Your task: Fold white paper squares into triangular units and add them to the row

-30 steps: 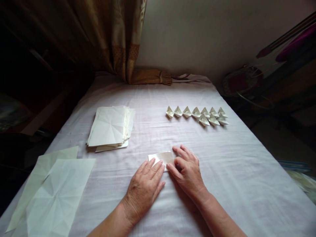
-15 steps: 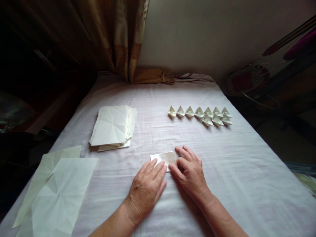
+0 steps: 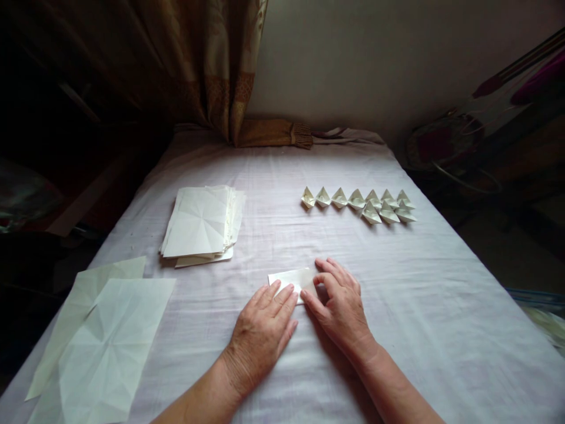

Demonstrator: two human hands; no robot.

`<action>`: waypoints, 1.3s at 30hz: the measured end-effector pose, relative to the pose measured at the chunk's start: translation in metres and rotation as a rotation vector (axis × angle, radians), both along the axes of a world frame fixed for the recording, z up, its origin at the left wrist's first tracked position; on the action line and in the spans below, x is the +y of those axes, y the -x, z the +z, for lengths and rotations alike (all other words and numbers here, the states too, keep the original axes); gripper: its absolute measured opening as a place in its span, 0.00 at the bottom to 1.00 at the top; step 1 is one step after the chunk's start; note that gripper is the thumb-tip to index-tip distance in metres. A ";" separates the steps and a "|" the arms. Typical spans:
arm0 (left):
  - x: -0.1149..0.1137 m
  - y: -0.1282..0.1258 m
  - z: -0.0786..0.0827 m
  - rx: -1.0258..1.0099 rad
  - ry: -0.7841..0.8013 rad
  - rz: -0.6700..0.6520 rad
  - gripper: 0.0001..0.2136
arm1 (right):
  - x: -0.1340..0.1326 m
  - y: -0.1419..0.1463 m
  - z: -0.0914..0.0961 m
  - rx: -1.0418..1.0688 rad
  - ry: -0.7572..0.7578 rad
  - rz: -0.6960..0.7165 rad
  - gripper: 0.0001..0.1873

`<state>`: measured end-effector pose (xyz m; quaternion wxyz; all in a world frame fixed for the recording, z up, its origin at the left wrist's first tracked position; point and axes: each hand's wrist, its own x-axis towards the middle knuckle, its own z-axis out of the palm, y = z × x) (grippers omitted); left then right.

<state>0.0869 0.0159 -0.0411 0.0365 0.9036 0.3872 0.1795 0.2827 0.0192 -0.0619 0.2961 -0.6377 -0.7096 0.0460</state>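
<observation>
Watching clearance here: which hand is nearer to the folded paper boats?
Right. The right hand is on the near side of the folded paper boats; the left hand is farther off, left of the whole group, touching the folded sheet.

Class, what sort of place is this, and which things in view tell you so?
Probably a room in a home, perhaps a bedroom: a pale sheet is spread wide, a patterned curtain hangs at its far end, and a plain wall rises behind.
</observation>
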 end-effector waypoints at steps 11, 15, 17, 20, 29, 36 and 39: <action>0.001 -0.001 0.000 -0.021 -0.022 -0.012 0.18 | -0.002 0.007 0.018 -0.049 0.114 0.065 0.04; 0.001 0.000 -0.003 -0.020 -0.027 -0.011 0.17 | -0.002 0.012 0.020 -0.046 0.152 0.030 0.05; 0.001 0.000 -0.003 -0.011 -0.019 -0.017 0.17 | -0.002 0.011 0.020 -0.053 0.168 0.035 0.05; 0.002 0.002 -0.002 -0.002 -0.010 -0.034 0.18 | -0.003 0.003 0.019 -0.056 0.188 0.046 0.05; 0.002 0.003 0.001 0.007 0.032 -0.051 0.18 | -0.006 -0.013 0.018 -0.037 0.223 0.006 0.04; 0.006 0.010 0.006 0.069 0.016 -0.090 0.17 | -0.005 -0.012 0.019 -0.033 0.232 0.011 0.04; 0.007 0.021 0.009 0.102 0.007 -0.114 0.17 | -0.005 -0.012 0.019 -0.029 0.233 0.007 0.04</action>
